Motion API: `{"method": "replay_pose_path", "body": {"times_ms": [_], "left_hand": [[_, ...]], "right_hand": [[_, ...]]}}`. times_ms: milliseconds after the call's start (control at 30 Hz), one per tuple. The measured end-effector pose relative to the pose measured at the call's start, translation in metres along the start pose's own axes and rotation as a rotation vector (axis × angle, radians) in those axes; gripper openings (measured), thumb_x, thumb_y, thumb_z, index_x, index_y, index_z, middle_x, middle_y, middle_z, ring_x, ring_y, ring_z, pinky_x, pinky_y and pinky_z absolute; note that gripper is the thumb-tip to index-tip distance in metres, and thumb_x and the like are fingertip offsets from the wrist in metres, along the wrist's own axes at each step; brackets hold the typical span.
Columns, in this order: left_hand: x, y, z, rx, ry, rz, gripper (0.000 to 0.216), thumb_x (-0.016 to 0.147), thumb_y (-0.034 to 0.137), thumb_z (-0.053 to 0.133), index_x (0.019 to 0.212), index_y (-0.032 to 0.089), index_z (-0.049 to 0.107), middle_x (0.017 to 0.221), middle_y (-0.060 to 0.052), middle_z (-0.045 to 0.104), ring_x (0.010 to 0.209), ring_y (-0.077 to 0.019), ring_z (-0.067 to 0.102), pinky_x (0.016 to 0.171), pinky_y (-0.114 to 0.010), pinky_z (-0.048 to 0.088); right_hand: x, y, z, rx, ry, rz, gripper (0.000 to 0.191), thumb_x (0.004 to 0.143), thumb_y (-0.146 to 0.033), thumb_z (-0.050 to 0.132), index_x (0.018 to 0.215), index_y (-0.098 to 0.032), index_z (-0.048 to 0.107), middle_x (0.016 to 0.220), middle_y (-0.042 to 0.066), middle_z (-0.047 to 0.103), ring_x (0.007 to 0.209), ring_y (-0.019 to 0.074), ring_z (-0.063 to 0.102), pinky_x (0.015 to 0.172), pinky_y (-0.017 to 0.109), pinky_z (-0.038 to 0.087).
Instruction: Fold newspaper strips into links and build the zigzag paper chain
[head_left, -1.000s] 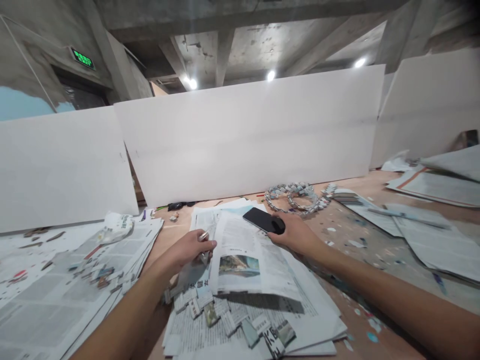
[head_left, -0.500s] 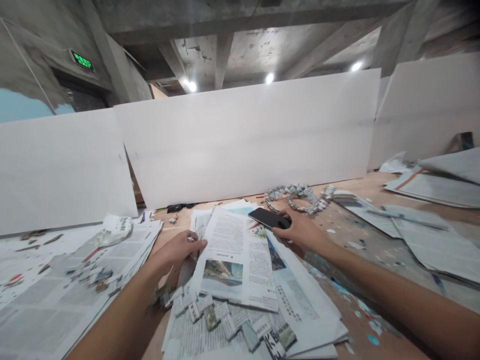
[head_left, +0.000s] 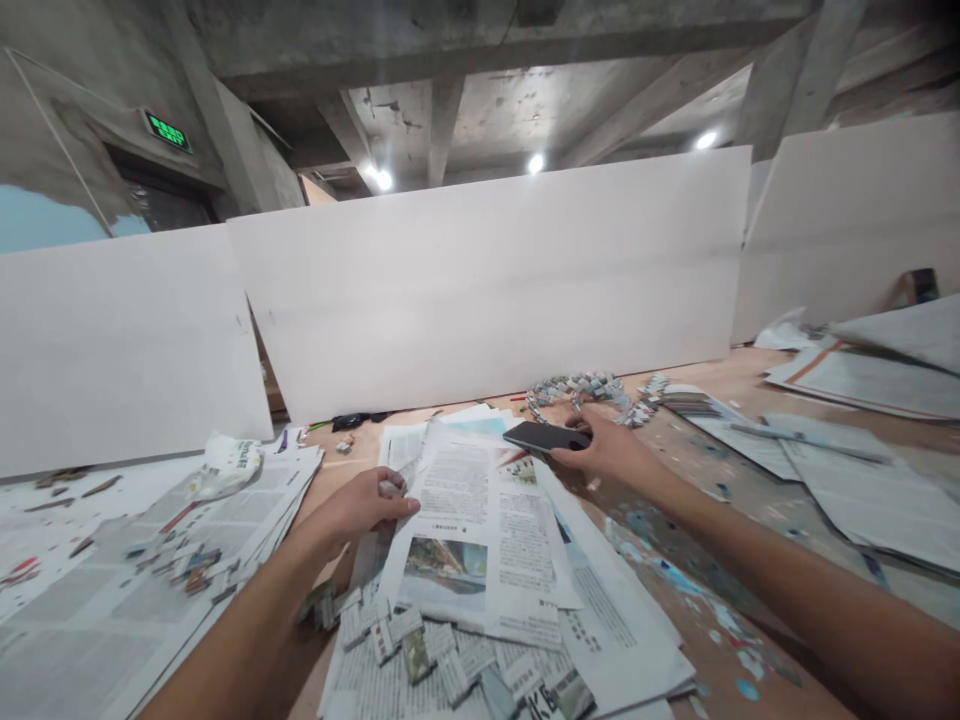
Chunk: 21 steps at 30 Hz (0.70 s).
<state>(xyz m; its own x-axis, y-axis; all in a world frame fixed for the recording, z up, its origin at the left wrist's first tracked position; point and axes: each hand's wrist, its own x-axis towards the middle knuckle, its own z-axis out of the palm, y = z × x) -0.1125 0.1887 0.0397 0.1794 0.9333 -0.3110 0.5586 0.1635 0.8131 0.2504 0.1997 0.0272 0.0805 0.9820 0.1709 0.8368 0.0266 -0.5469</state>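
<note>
My right hand (head_left: 609,450) grips a dark smartphone (head_left: 541,437) by its right end, above the far right corner of a printed newspaper sheet (head_left: 454,480). At that sheet's left edge, my left hand (head_left: 379,500) is closed, thumb on top and fingers curled; a pale bit of paper shows between them. The sheet bears a colour photo and lies on a stack of other newspapers (head_left: 622,610). A zigzag chain of folded paper strips (head_left: 450,660) crosses the near part of the stack, below my hands.
Woven paper rings (head_left: 551,390) lie beyond the phone. Folded paper pieces (head_left: 195,565) and a crumpled white wrapper (head_left: 229,462) rest on newspapers at left. More newspapers (head_left: 877,490) cover the right side. Paint flecks mark the tabletop (head_left: 675,580). White panels (head_left: 487,290) stand behind.
My right hand has shifted slightly right with the smartphone. The sheet's right edge has moved a little over the stack. My left hand stays at the left edge.
</note>
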Motion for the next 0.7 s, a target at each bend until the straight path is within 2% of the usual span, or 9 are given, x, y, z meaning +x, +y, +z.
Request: {"method": "replay_pose_path", "body": {"times_ms": [133, 267, 367, 467, 600, 700], "left_hand": [[0.001, -0.003, 0.000, -0.005, -0.053, -0.019, 0.023, 0.098, 0.028, 0.066, 0.117, 0.016, 0.064, 0.101, -0.003, 0.069, 0.076, -0.0153, 0.068, 0.067, -0.031, 0.059], [0.004, -0.006, -0.001, -0.034, -0.039, -0.029, 0.023, 0.098, 0.029, 0.066, 0.116, 0.016, 0.065, 0.109, -0.005, 0.070, 0.086, -0.0185, 0.070, 0.074, -0.036, 0.060], [0.007, -0.006, 0.001, -0.081, 0.007, -0.038, 0.028, 0.098, 0.032, 0.066, 0.121, 0.016, 0.064, 0.117, -0.007, 0.068, 0.094, -0.0212, 0.070, 0.080, -0.040, 0.060], [0.010, -0.006, 0.006, -0.133, 0.051, -0.055, 0.030, 0.099, 0.034, 0.064, 0.122, 0.016, 0.063, 0.119, -0.008, 0.068, 0.096, -0.0219, 0.070, 0.082, -0.041, 0.060], [0.013, -0.008, 0.008, -0.203, 0.097, -0.074, 0.032, 0.098, 0.034, 0.065, 0.125, 0.017, 0.062, 0.123, -0.009, 0.067, 0.101, -0.0234, 0.069, 0.085, -0.043, 0.059], [0.013, -0.009, 0.001, -0.250, 0.148, -0.075, 0.033, 0.098, 0.032, 0.065, 0.127, 0.017, 0.061, 0.127, -0.009, 0.065, 0.104, -0.0245, 0.068, 0.087, -0.045, 0.059]], "right_hand": [[-0.001, 0.004, 0.005, -0.073, -0.069, -0.026, 0.056, 0.079, -0.044, 0.076, 0.125, -0.016, 0.061, 0.097, 0.013, 0.077, 0.079, 0.0261, 0.072, 0.066, 0.033, 0.052], [-0.001, 0.006, 0.012, -0.139, -0.121, -0.063, 0.035, 0.090, -0.046, 0.070, 0.107, -0.016, 0.068, 0.092, 0.004, 0.073, 0.077, 0.0189, 0.069, 0.072, 0.035, 0.055], [-0.004, -0.001, 0.012, -0.153, -0.093, -0.077, 0.035, 0.086, -0.048, 0.071, 0.102, -0.016, 0.071, 0.090, 0.007, 0.075, 0.078, 0.0230, 0.070, 0.068, 0.034, 0.053], [-0.013, -0.016, 0.010, -0.138, -0.028, -0.082, 0.043, 0.081, -0.048, 0.070, 0.111, -0.017, 0.068, 0.095, 0.013, 0.078, 0.082, 0.0299, 0.073, 0.063, 0.032, 0.050], [-0.027, -0.035, 0.020, -0.107, 0.013, -0.117, 0.049, 0.087, -0.052, 0.061, 0.123, -0.020, 0.060, 0.103, 0.013, 0.078, 0.086, 0.0295, 0.074, 0.066, 0.031, 0.049], [-0.034, -0.040, 0.033, -0.121, 0.010, -0.168, 0.045, 0.086, -0.049, 0.063, 0.121, -0.021, 0.061, 0.105, 0.013, 0.078, 0.092, 0.0306, 0.072, 0.072, 0.033, 0.049]]}}
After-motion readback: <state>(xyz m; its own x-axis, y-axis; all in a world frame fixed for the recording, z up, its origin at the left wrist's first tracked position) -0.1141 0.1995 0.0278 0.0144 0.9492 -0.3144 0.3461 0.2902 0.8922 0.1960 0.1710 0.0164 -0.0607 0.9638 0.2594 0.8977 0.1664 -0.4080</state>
